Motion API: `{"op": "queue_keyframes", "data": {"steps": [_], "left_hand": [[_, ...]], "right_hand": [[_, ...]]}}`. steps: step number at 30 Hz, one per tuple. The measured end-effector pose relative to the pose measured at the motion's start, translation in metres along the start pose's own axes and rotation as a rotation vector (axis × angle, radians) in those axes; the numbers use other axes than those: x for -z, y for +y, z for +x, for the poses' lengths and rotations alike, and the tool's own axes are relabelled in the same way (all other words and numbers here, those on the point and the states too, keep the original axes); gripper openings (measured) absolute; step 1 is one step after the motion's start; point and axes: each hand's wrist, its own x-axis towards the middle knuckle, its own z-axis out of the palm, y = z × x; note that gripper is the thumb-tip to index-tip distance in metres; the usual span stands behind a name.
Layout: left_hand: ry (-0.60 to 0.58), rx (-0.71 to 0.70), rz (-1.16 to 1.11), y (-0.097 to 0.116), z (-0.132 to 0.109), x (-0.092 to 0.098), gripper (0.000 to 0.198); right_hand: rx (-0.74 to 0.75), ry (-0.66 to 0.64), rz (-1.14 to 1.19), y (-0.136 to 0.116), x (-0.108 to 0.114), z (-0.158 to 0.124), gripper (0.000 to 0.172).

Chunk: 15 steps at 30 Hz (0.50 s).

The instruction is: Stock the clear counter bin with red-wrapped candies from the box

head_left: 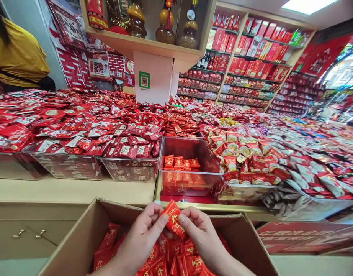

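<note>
— What surrounds us?
— The display of red-wrapped sweets (87,122) covers the whole counter, with shelves (251,61) of red boxes behind. Nearer, our open cardboard box (75,245) holds more red packets.
— Between box and heap?
— A clear bin (206,153), with only a few packets inside.
— Our hands?
— Left hand (142,237) and right hand (201,234) pinch one red packet (173,222) between thumbs and fingertips, above the box.
— Anything hidden?
— Our wrists cover some of the box's contents. A person in yellow (18,53) is cut off at the left edge.

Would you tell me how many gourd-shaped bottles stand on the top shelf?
3: left gourd bottle, middle gourd bottle, right gourd bottle, side by side on the shelf; more may be hidden.
</note>
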Motion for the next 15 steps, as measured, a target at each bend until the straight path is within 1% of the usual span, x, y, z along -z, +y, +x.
{"op": "queue_keyframes", "data": {"steps": [2,5,7,9,12,13,15], "left_hand": [[0.001,-0.045,0.051,0.000,0.000,0.002,0.022],[0.005,-0.085,0.168,-0.002,-0.001,0.005,0.020],[0.008,-0.092,0.136,-0.005,0.000,0.006,0.020],[-0.005,-0.091,0.022,-0.009,-0.001,0.003,0.024],[-0.036,-0.026,-0.090,-0.014,-0.003,-0.005,0.037],[-0.044,0.014,-0.097,-0.014,-0.004,-0.008,0.035],[-0.043,0.090,-0.092,-0.015,-0.005,-0.012,0.030]], "right_hand": [[0.012,-0.044,-0.002,0.002,-0.002,-0.002,0.029],[-0.022,-0.182,0.043,0.004,-0.004,-0.003,0.031],[-0.039,-0.213,0.078,0.003,-0.005,-0.003,0.033],[-0.019,-0.159,0.105,0.002,-0.005,-0.002,0.031],[0.052,0.000,0.168,0.003,-0.006,0.000,0.027],[0.063,0.031,0.190,0.004,-0.006,0.000,0.027],[0.057,0.045,0.222,0.006,-0.005,0.000,0.027]]}}
